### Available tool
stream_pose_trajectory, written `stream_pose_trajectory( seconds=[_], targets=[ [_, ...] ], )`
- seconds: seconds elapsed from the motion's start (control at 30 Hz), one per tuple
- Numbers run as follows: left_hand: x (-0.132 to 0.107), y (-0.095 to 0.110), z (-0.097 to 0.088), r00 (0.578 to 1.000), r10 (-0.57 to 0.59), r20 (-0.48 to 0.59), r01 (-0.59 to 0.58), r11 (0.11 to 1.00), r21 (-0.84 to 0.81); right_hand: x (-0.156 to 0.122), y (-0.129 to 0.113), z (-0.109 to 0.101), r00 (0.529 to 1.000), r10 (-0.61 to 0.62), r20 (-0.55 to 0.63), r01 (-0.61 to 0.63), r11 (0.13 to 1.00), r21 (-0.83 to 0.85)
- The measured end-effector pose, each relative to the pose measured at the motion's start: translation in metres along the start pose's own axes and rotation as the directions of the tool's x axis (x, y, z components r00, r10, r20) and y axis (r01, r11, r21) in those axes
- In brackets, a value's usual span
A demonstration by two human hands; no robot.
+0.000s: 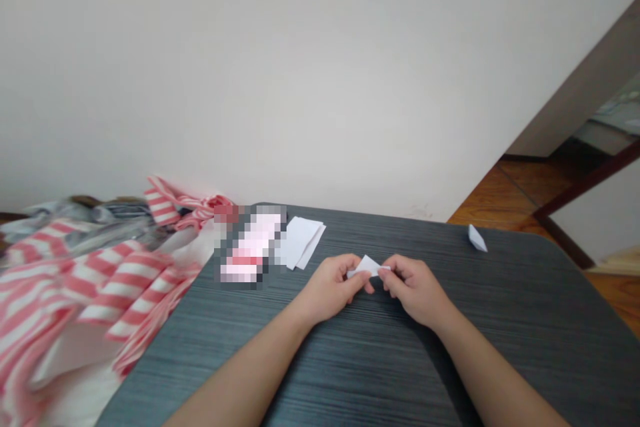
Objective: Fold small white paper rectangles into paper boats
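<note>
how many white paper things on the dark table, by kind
folded paper pinched by left hand and right hand: 1
loose folded paper: 1
flat paper stack: 1
total: 3

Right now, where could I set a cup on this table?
Try the dark tabletop right of the right hand, below the small folded paper. The far left is crowded: white paper sheets, a pixelated object, and pink-striped cloth alongside.
</note>
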State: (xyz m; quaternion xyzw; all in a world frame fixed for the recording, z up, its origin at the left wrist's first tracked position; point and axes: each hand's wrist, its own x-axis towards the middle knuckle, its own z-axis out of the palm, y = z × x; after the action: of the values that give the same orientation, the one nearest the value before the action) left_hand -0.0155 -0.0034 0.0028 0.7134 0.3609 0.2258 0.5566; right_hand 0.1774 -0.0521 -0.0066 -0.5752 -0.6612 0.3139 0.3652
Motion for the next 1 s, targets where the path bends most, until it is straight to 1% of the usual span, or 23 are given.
stream_pose_trajectory(
  seconds=[0.23, 0.43, 0.63, 0.73, 0.83, 0.93, 1.0],
  targets=[
    [-0.0004, 0.0019, -0.0007, 1.000, -0.018, 0.012, 0.017, 0.999, 0.046, -0.0011, -0.0003, 0.0012, 0.999, -0.010, 0.035, 0.010, 1.000, 0.011],
    [-0.0011, 0.0037, -0.0019, 1.000, 0.011, -0.006, -0.011, 0.997, 0.071, -0.0005, 0.0027, 0.0038, 0.998, -0.015, 0.060, 0.012, 0.999, 0.052],
    [-0.0019, 0.0045, -0.0012, 0.999, 0.041, -0.011, -0.040, 0.994, 0.098, -0.0002, -0.0004, 0.0031, 0.996, -0.017, 0.090, 0.015, 1.000, 0.021],
    [-0.0015, 0.0052, -0.0012, 0.999, 0.036, -0.005, -0.035, 0.996, 0.084, -0.0002, -0.0032, 0.0020, 0.997, -0.026, 0.075, 0.026, 1.000, 0.002],
    [-0.0003, 0.0038, -0.0010, 1.000, 0.004, 0.004, -0.004, 0.998, 0.066, -0.0004, -0.0024, 0.0014, 0.998, -0.013, 0.055, 0.013, 1.000, -0.001],
    [0.0008, 0.0006, -0.0004, 0.999, -0.042, -0.012, 0.042, 0.998, 0.043, -0.0004, 0.0012, 0.0009, 0.999, 0.010, 0.031, -0.011, 1.000, 0.016],
    [0.0011, -0.0012, 0.0001, 0.999, -0.049, -0.022, 0.049, 0.998, 0.037, -0.0004, 0.0032, 0.0007, 1.000, 0.018, 0.023, -0.019, 0.999, 0.031]
  ],
)
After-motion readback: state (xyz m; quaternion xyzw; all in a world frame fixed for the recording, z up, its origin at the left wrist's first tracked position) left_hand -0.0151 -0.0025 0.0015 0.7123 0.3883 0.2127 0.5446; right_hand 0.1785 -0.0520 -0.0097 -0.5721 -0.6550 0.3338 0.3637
